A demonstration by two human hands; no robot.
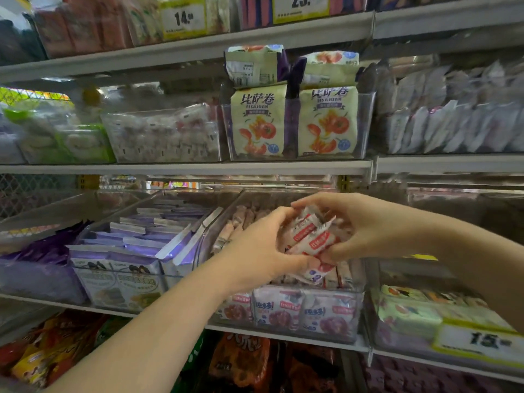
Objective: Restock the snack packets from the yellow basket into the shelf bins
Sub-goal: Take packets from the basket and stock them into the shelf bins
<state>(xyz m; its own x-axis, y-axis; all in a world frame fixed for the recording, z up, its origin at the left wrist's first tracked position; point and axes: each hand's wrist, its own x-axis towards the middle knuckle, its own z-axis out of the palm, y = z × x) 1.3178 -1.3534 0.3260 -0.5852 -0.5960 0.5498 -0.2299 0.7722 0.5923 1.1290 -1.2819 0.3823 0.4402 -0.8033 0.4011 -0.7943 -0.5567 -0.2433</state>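
Both my hands hold one bunch of small white snack packets [309, 236] with red labels, above a clear shelf bin [360, 282] in the middle of the shelf. My left hand [261, 251] cups the bunch from the left and below. From the right, my right hand [357, 222] closes its fingers over the top of the bunch. The bin holds more packets of the same kind, standing in rows. The yellow basket is out of view.
A bin of purple packets [133, 251] stands left of the middle bin. Another bin with green packets [411, 310] and a yellow price tag [479, 341] is at the right. Above, a bin holds cream tomato-print bags [292, 120]. Shelf edges run across the view.
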